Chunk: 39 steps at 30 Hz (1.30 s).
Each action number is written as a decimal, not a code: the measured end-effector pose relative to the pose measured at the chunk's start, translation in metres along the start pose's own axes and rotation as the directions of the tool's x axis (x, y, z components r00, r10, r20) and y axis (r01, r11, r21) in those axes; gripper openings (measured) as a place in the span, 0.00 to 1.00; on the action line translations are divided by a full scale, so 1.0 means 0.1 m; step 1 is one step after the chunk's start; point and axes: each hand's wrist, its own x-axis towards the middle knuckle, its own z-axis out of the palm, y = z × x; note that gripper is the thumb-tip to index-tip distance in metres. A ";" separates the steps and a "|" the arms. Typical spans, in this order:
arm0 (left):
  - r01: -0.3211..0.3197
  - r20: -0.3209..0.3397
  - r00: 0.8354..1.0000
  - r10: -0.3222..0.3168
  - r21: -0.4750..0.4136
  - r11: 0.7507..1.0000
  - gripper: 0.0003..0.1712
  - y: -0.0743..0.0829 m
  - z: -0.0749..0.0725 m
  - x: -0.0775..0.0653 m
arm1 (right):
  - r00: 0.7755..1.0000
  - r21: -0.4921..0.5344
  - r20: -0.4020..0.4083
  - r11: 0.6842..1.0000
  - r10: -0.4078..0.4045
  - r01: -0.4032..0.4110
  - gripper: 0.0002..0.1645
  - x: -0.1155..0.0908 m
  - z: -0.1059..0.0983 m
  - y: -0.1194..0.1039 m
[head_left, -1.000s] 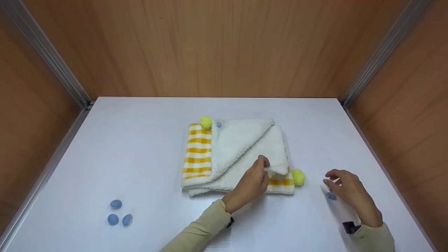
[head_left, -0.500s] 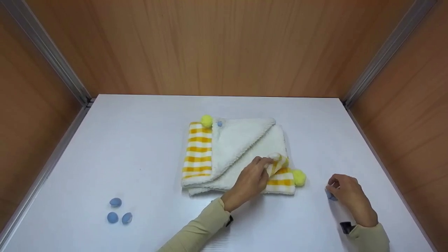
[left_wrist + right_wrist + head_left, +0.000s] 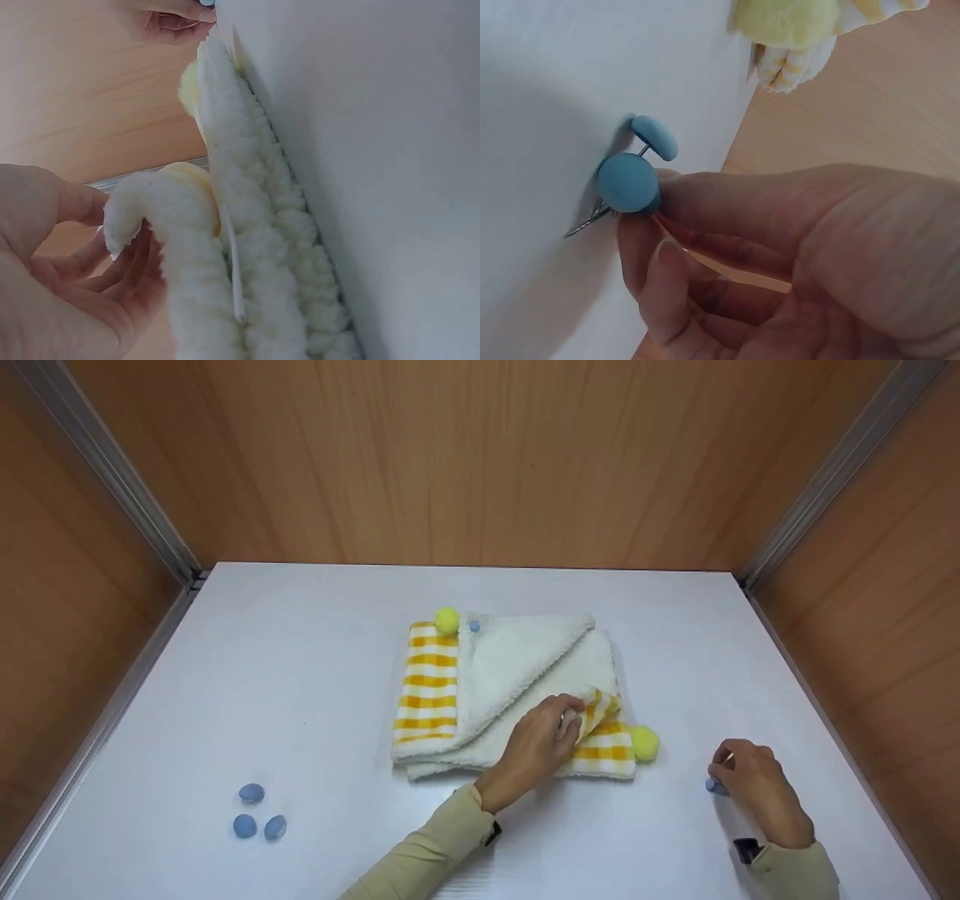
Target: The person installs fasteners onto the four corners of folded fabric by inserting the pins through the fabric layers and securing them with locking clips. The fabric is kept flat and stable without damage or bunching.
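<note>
A folded blanket (image 3: 517,667), white fleece on one face and yellow-and-white checked on the other, lies mid-table. My left hand (image 3: 532,746) pinches its near right flap, turned back to show the checks. From the left wrist view, the thumb presses the curled fleece edge (image 3: 142,199). Right of the blanket, my right hand (image 3: 754,784) pinches a blue round-headed pin (image 3: 628,182) between thumb and fingers, low over the table. A twisted metal shaft (image 3: 589,221) juts out beside it. Close behind stands another blue-headed pin (image 3: 656,137) with a thin metal stem.
Several blue round-headed pieces (image 3: 244,826) lie in a group at the table's front left. A small blue dot (image 3: 475,626) shows on the fleece beside a yellow pompom (image 3: 447,621); another pompom (image 3: 645,743) sits at the near right corner. Wooden walls (image 3: 480,457) enclose the white table (image 3: 315,660).
My left hand has folded the flap over, so its checked side now shows. My right hand has come down to the blue pins, and its fingers have closed on one.
</note>
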 end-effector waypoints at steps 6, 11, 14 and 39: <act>0.028 0.007 1.000 -0.028 -0.009 1.000 0.08 -0.01 -0.02 0.01 | 1.000 -0.034 0.008 0.999 -0.014 0.014 0.08 -0.06 -0.03 -0.01; 0.051 0.024 0.998 -0.051 -0.013 0.999 0.08 -0.01 -0.03 0.00 | 0.999 -0.024 0.041 0.999 -0.027 0.028 0.08 -0.06 0.01 0.01; 0.050 0.025 0.998 -0.050 -0.008 0.999 0.08 -0.01 -0.01 0.00 | 0.998 -0.017 0.038 0.999 -0.044 0.044 0.07 -0.05 0.03 0.02; 0.055 -0.053 0.997 -0.062 -0.128 0.990 0.13 -0.03 0.00 0.04 | 0.877 0.040 -0.219 0.894 -0.427 0.445 0.06 -0.12 -0.14 -0.66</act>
